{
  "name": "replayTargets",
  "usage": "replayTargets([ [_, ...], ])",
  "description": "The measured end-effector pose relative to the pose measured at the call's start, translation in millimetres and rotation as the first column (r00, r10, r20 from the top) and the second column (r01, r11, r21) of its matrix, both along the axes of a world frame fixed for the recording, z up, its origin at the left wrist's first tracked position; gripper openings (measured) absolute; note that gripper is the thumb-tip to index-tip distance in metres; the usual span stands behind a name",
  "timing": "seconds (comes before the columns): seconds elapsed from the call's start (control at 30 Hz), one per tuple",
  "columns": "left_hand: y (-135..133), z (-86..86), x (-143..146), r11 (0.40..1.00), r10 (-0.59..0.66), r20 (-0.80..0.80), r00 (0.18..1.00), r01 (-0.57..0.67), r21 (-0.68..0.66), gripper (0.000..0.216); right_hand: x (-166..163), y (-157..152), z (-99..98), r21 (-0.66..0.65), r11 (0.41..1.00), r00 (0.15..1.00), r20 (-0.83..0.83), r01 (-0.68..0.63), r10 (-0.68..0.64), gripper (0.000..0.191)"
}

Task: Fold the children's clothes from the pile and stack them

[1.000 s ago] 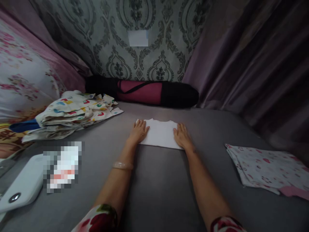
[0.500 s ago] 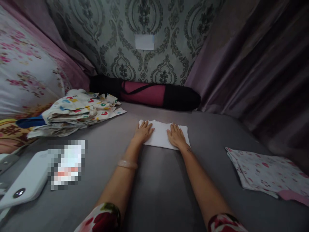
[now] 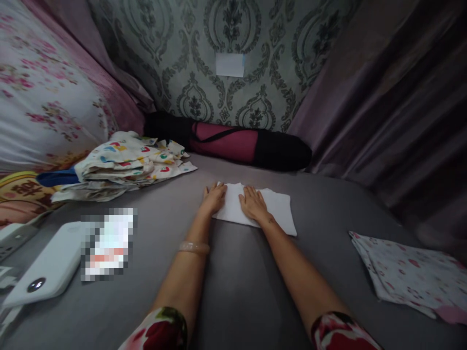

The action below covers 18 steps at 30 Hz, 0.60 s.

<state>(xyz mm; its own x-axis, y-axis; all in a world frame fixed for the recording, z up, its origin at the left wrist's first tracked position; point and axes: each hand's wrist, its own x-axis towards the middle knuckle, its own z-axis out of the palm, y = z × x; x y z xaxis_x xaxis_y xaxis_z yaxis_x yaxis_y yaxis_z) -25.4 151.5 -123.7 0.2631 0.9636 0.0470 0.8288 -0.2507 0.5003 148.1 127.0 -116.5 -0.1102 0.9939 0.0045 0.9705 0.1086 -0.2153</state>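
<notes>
A white folded cloth (image 3: 275, 209) lies flat on the grey bed surface (image 3: 241, 277) in front of me. My left hand (image 3: 214, 198) rests on its left end, palm down with the fingers stretched out. Near the middle of the cloth, my right hand (image 3: 253, 203) lies flat on top, fingers extended. Neither hand grips anything. Some of the cloth's left part is hidden under the hands. A pale bangle (image 3: 194, 247) circles my left forearm.
To the left sit a pile of patterned clothes (image 3: 134, 163), a white power bank (image 3: 51, 265) and a blurred-out flat item (image 3: 109, 245). A folded printed cloth (image 3: 412, 274) lies right. Along the wall stretches a black and maroon long bag (image 3: 226, 143).
My right hand has slid left across the cloth, toward my left hand, uncovering the cloth's right end. The view has turned slightly left.
</notes>
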Motion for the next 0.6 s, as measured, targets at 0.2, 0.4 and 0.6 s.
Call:
replayTargets([
  [0.2,15.6,9.1,-13.7,0.976,0.200,0.290,0.936,-0.215,0.019,0.053,-25.4,10.6,9.0,0.041,0.997,0.998,-0.024,-0.059,0.060,0.060],
  [0.4,12.2,21.1,-26.7,0.947,0.290,0.397,0.871,-0.320,0.010,0.051,-49.0,21.3,-4.7,0.026,0.997,0.997,-0.035,-0.068,0.068,0.062],
  [0.6,11.4,22.2,-23.0,0.943,0.322,0.354,0.878,-0.332,-0.034,0.050,-67.6,13.9,-0.1,0.041,0.998,0.998,-0.014,-0.053,0.053,0.059],
])
